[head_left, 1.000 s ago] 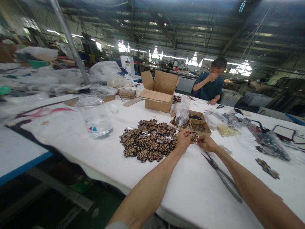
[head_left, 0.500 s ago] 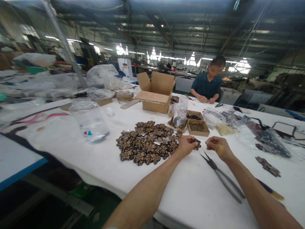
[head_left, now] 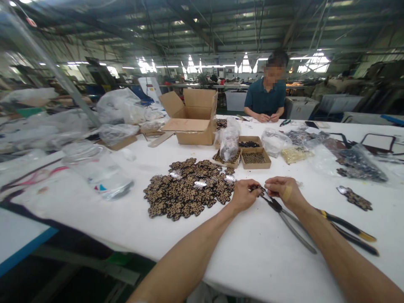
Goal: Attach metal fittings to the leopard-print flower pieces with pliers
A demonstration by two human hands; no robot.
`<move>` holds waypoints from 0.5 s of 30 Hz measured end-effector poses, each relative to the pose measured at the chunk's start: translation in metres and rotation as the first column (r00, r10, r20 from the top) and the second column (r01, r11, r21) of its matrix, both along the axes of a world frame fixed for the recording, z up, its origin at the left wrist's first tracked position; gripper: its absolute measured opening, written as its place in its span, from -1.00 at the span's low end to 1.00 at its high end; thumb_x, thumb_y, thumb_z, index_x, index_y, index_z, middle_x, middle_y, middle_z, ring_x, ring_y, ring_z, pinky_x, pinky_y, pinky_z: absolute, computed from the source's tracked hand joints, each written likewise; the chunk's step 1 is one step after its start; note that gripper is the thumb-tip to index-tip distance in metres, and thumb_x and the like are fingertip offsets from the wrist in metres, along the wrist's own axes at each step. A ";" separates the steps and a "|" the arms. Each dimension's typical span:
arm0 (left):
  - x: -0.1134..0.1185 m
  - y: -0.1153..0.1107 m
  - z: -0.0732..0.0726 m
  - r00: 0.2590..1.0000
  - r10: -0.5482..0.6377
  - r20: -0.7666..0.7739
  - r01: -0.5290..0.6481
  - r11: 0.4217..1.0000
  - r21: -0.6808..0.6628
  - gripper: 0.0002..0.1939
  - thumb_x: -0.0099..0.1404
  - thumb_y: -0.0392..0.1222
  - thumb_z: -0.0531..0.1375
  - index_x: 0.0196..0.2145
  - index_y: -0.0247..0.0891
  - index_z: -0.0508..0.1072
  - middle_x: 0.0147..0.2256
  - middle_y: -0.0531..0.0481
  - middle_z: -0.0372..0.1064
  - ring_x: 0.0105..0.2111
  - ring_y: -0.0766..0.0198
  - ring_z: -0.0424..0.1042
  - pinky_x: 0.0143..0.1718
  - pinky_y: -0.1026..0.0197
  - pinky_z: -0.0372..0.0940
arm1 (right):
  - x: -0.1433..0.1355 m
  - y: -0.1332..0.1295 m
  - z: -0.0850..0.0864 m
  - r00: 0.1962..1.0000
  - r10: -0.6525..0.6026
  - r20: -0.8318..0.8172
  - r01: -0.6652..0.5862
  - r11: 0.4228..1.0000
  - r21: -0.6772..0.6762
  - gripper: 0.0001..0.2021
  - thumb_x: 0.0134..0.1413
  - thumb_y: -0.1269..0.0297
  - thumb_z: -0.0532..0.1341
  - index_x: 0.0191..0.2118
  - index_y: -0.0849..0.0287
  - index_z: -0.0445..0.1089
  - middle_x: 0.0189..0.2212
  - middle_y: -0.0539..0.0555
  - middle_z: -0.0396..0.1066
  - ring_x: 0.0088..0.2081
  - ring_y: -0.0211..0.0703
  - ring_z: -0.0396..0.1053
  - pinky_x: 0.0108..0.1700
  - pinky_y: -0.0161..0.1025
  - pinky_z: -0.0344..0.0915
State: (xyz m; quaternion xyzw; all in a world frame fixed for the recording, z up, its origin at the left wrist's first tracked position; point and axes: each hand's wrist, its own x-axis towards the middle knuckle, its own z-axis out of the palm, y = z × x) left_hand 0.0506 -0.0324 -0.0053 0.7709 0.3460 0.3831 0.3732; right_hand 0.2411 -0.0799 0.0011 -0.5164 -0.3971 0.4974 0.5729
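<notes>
My left hand (head_left: pixel 244 196) is closed in a pinch on a small leopard-print patch (head_left: pixel 259 191) with a dark edge. Close to its right side, my right hand (head_left: pixel 285 191) has thumb and forefinger pressed together; whatever they hold is too small to make out. A beige strip of tape is on the back of that hand. Grey-handled pliers (head_left: pixel 288 219) lie on the table just below both hands, their jaws pointing at the patch. To the left of my left hand spreads a pile of leopard-print patches (head_left: pixel 186 191), a few with shiny silvery spots.
Small cardboard trays of metal bits (head_left: pixel 255 160) stand beyond my hands, near an open carton (head_left: pixel 195 134). At left is a clear plastic jar (head_left: pixel 104 172). Yellow-and-black-handled pliers (head_left: pixel 350 225) lie beyond my right forearm. Across the table sits a co-worker (head_left: pixel 265 99).
My two hands have come closer together, the right one moving left to the patch. The view has shifted, and the yellow-and-black pliers show more fully.
</notes>
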 end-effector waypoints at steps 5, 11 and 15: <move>0.001 -0.009 0.006 0.999 0.005 -0.039 -0.003 0.999 0.051 -0.83 0.19 -0.21 0.27 -0.26 -0.21 0.65 -0.34 -0.02 0.59 -0.36 0.24 0.48 -0.32 0.27 0.32 | -0.002 -0.002 0.001 1.000 0.021 0.014 -0.021 1.000 -0.003 -0.60 -0.40 0.10 0.57 -0.38 0.21 0.57 -0.60 0.05 0.46 -0.58 -0.18 0.37 -0.52 -0.21 0.35; 0.000 -0.013 0.009 0.999 0.011 -0.051 -0.006 0.996 0.085 -0.85 0.21 -0.24 0.26 -0.28 -0.21 0.64 -0.34 -0.02 0.59 -0.36 0.24 0.48 -0.29 0.26 0.32 | 0.000 -0.002 0.000 0.998 0.024 0.067 -0.022 1.000 -0.017 -0.66 -0.35 0.20 0.55 -0.39 0.27 0.57 -0.63 0.05 0.45 -0.61 -0.21 0.33 -0.54 -0.26 0.24; 0.000 -0.013 0.011 0.998 -0.006 -0.056 0.012 0.994 0.108 -0.83 0.21 -0.29 0.25 -0.27 -0.21 0.63 -0.32 -0.01 0.59 -0.34 0.24 0.49 -0.26 0.26 0.33 | 0.000 -0.002 -0.001 0.995 0.027 0.098 -0.025 1.000 -0.017 -0.67 -0.31 0.22 0.52 -0.36 0.29 0.57 -0.64 0.05 0.44 -0.61 -0.21 0.31 -0.54 -0.27 0.21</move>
